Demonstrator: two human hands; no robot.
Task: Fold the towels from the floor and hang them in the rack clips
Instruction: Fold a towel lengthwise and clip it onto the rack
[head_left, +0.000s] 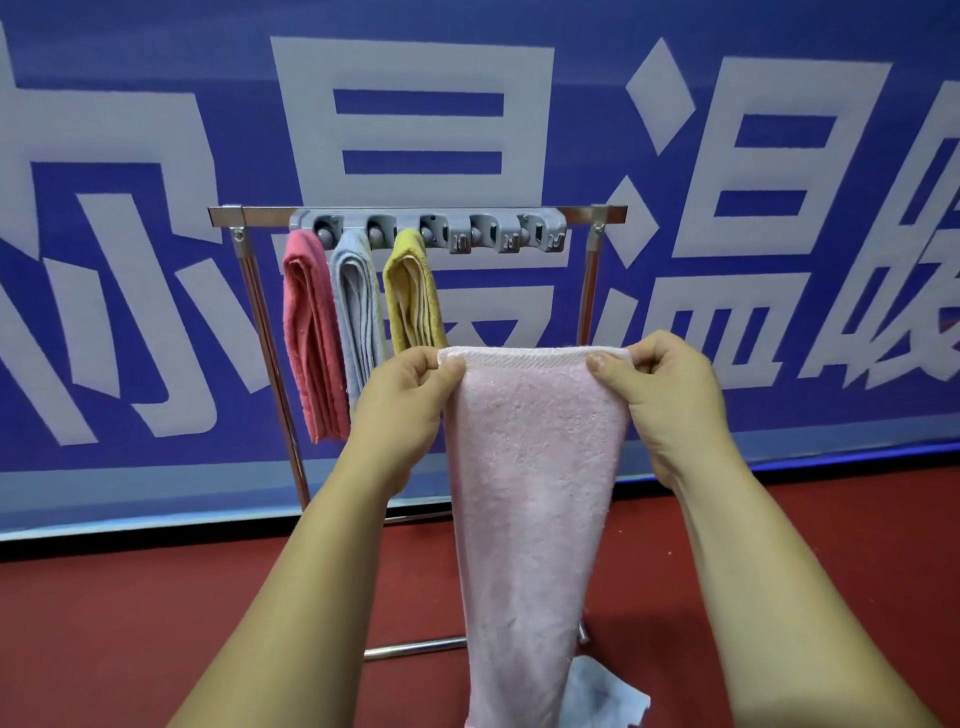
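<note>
The fingers (452, 368) of the left hand (405, 400) were curled, thumb pressed against them, pinching the top left corner of a pale pink towel (535, 493). The right hand (670, 400) pinched the top right corner the same way, so the hemmed upper edge ran taut between the two. The towel hung down between the forearms, narrowing toward the bottom, just in front of the rack (260, 322).

On the rack's top bar sat a grey clip strip (488, 228). From the clips toward its left end hung three folded towels, side by side: a coral towel (311, 338), a blue-grey towel (358, 312) and a yellow towel (413, 301).

A pale blue towel (608, 696) lay crumpled on the red floor (156, 623), near the rack's front foot rail and partly hidden behind the pink one. Behind the rack stood a blue banner (156, 104) with large white characters.
</note>
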